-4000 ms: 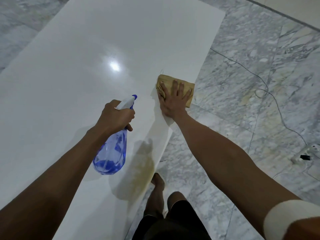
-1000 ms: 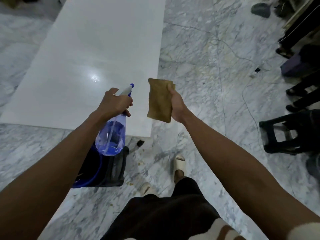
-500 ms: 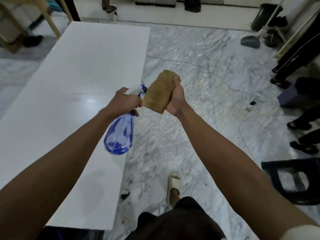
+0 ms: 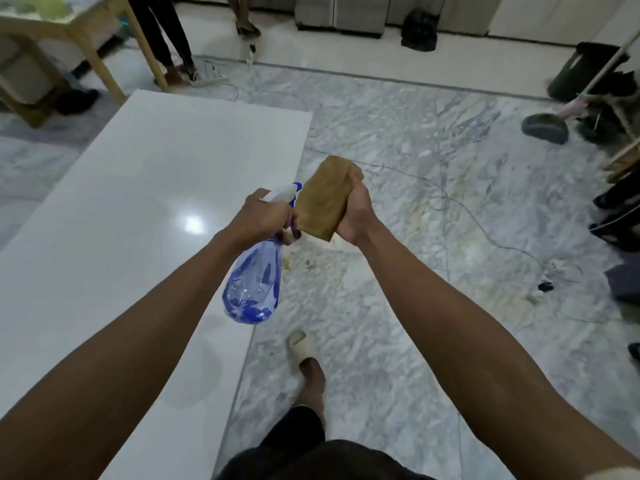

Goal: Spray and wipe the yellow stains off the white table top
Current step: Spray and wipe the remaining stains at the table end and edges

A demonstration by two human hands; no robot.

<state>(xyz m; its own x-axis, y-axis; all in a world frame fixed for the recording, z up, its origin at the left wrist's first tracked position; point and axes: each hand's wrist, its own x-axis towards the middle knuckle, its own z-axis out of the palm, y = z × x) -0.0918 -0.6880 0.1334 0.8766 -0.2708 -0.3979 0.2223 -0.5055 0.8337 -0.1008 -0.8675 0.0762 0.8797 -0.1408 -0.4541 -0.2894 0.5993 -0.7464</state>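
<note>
The white table top [image 4: 131, 209] fills the left of the head view, glossy with a light glare; no yellow stain shows on it. My left hand [image 4: 265, 218] grips a clear blue spray bottle [image 4: 254, 289] by its neck, the white nozzle aimed right at a folded yellow-brown cloth [image 4: 323, 202]. My right hand [image 4: 356, 216] holds that cloth upright in the air, past the table's right edge, almost touching the nozzle. Both hands hover over the marble floor beside the table.
Marble floor [image 4: 433, 306] on the right carries thin cables [image 4: 485, 230] and a small black plug. A wooden table [image 4: 69, 39] and a person's legs [image 4: 166, 39] stand at the back. A broom [image 4: 554, 123] and dark bin [image 4: 585, 71] sit far right. My sandalled foot [image 4: 303, 349] is below.
My hand lifted the cloth off the table and brought it to the bottle's nozzle. The view swung, so the table now lies to my left and the hands are beside its edge.
</note>
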